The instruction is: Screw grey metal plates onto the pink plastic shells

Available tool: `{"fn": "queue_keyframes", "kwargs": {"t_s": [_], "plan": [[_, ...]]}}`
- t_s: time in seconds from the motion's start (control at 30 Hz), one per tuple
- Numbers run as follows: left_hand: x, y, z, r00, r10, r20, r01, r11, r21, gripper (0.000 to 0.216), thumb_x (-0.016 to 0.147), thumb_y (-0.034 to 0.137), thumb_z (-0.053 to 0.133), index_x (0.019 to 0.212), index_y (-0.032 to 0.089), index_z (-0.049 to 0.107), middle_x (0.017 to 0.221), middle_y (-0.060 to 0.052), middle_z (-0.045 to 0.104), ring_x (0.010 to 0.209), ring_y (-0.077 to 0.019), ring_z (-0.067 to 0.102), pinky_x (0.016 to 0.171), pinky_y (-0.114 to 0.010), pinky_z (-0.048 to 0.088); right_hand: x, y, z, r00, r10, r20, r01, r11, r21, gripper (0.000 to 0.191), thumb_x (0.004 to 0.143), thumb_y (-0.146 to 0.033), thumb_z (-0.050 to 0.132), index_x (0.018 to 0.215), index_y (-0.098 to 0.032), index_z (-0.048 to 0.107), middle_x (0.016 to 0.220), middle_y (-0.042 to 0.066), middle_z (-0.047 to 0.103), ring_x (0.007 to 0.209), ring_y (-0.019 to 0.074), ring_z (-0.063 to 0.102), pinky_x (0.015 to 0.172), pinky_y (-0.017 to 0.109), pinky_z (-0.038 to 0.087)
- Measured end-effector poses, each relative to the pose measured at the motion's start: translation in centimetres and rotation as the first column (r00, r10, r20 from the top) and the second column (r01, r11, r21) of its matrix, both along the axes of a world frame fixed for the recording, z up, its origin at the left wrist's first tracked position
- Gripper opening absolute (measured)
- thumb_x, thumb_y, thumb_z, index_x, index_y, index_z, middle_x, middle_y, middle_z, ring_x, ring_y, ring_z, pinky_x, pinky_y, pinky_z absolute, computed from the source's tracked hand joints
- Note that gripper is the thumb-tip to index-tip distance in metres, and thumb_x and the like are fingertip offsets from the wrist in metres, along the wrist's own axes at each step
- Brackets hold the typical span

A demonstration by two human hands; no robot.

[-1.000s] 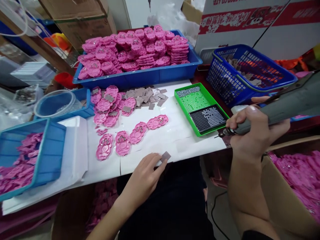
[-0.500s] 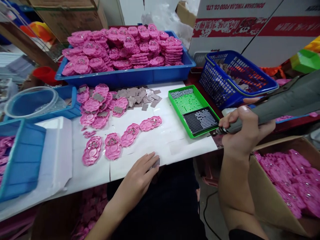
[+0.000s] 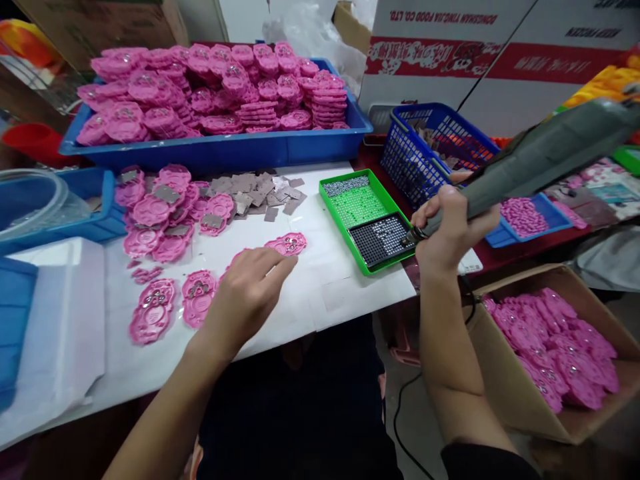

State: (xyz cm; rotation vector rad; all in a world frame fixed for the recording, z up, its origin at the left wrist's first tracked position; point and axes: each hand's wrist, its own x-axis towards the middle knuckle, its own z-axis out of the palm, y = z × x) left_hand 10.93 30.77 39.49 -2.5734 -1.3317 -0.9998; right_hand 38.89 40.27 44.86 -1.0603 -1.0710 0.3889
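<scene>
Table (image 3: 350, 293): white sheet under the left hand, its near edge just below the wrist.
Blue tray (image 3: 240, 150): far beyond the left hand, piled with stacked pink pieces.
Box (image 3: 505, 393): cardboard, below and to the right of the right hand, off the table, holding loose pink pieces.
Basket (image 3: 425, 160): blue mesh, just beyond the right hand.
Green tray (image 3: 345, 220): between the two hands, nearer the right; a black grid insert sits at its near end.
Tool (image 3: 530, 163): long grey body running up and to the right from the right hand; its tip rests at the right edge of the black insert.
Right hand (image 3: 450, 230): closed in a full grip around the front of the tool, fingers wrapped round it.
Left hand (image 3: 245, 293): palm down, fingers loosely extended and slightly spread, lying over a pink piece in the row; whether it grips the piece cannot be told.
Pink pieces (image 3: 193, 297): a row on the table, two to the left of the left hand, one (image 3: 289, 243) just beyond its fingertips.
Grey squares (image 3: 255, 190): scattered heap beyond the left hand, before the blue tray.
</scene>
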Motion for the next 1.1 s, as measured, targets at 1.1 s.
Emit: {"fn": "queue_keyframes", "kwargs": {"t_s": [1.1], "plan": [[0.7, 5.0, -3.8, 0.973, 0.023, 0.23, 0.046, 0.956, -0.291, 0.015, 0.099, 0.017, 0.059, 0.107, 0.017, 0.071, 0.106, -0.01, 0.073, 0.099, -0.025, 0.069, 0.09, -0.042, 0.058, -0.2, 1.8, -2.0, 0.976, 0.19, -0.11, -0.184, 0.981, 0.059, 0.012, 0.076, -0.021, 0.059, 0.086, -0.025, 0.053, 0.046, -0.011, 0.041, 0.032, 0.0102, 0.037, 0.035, 0.025, 0.033]]}}
